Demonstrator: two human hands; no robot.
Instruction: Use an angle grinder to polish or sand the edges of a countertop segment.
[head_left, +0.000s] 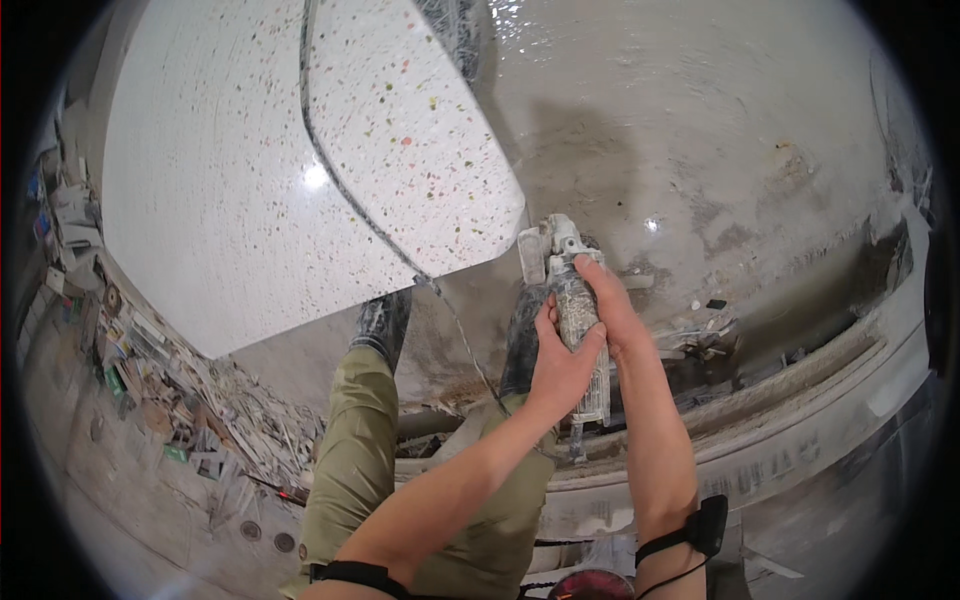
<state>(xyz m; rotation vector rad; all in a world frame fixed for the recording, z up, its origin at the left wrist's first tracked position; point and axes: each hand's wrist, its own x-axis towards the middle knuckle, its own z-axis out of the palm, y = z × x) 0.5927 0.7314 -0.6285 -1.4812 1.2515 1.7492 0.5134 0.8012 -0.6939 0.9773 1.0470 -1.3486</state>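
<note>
A dust-caked angle grinder (577, 312) is in both my hands, to the right of the slab's near corner. My left hand (563, 368) is wrapped round the middle of its body, with the thumb lying across it. My right hand (614, 312) grips the body higher up, fingers close to the grinder's head. The disc side of the head is mostly hidden. A large white speckled slab (230, 210) lies at the left, its surface shiny. Across it runs a dark cable (345, 192), which drops over the near edge toward the grinder's tail.
Wet grey floor (700, 120) spreads beyond the slab. A trough-like channel (800, 370) with a raised rim curves along the right and near side. Offcuts and rubble (165, 390) are heaped at the left. My boots (385, 325) stand by the slab's near edge.
</note>
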